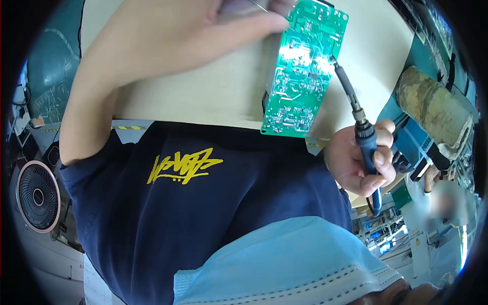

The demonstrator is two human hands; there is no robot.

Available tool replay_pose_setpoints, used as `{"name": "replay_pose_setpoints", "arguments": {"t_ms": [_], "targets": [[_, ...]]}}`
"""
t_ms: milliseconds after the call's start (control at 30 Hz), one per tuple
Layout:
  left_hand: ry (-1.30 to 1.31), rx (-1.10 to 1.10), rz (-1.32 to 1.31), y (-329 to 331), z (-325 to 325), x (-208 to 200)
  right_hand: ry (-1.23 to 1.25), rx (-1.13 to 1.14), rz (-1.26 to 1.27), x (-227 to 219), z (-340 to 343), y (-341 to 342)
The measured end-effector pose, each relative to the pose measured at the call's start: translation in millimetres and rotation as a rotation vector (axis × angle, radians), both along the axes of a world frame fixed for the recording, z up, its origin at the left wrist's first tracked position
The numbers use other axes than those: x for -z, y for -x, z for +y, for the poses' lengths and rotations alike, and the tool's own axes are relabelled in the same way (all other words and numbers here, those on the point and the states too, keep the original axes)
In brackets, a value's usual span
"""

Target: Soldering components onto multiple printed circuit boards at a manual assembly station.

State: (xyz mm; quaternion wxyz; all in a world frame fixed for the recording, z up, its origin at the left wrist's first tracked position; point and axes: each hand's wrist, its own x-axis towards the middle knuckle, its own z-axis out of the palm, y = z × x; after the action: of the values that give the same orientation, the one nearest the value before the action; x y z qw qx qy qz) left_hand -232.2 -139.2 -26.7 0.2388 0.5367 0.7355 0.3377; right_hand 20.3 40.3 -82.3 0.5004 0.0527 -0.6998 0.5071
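A long green circuit board (297, 94) lies on the cream work surface, its soldered side up and glaring under the light. My right hand (345, 157) is wrapped round the blue handle of a soldering iron (364, 133). The iron slants up and left, its tip at the board's right edge. From the left, my left arm reaches over the surface. My left hand (198, 38) is at the board's upper left edge, the thumb tip close to it. A thin piece of solder wire (258, 5) shows by its bent fingers, which are partly cut off by the frame's top.
The cream work surface (193, 96) spreads under the board, with a green bench top (53, 86) to the left. A stained tan cylinder (432, 104) and a blue box (413, 140) stand at the right. A round fan (38, 197) is at lower left. Another person (450, 203) is far right.
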Motion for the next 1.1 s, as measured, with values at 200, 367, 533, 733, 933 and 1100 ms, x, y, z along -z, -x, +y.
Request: {"name": "replay_pose_setpoints", "arguments": {"t_ms": [200, 367, 533, 733, 933, 1100], "targets": [[-0.501, 0.048, -0.101, -40, 26, 31, -0.042, 0.055, 0.092, 9, -8, -18], [-0.7, 0.11, 0.03, -40, 34, 47, -0.052, 0.042, 0.132, 15, -9, -15], [-0.705, 0.108, -0.048, -39, 29, 46, -0.096, 0.064, 0.167, 13, -12, -10], [-0.639, 0.135, 0.015, -41, 30, 44, -0.09, 0.093, 0.196, 13, -14, -6], [-0.706, 0.175, 0.088, -42, 34, 47, -0.091, 0.091, 0.188, 11, -13, -5], [-0.69, 0.168, 0.062, -41, 33, 48, -0.084, 0.118, 0.186, 11, -13, -6]]}}
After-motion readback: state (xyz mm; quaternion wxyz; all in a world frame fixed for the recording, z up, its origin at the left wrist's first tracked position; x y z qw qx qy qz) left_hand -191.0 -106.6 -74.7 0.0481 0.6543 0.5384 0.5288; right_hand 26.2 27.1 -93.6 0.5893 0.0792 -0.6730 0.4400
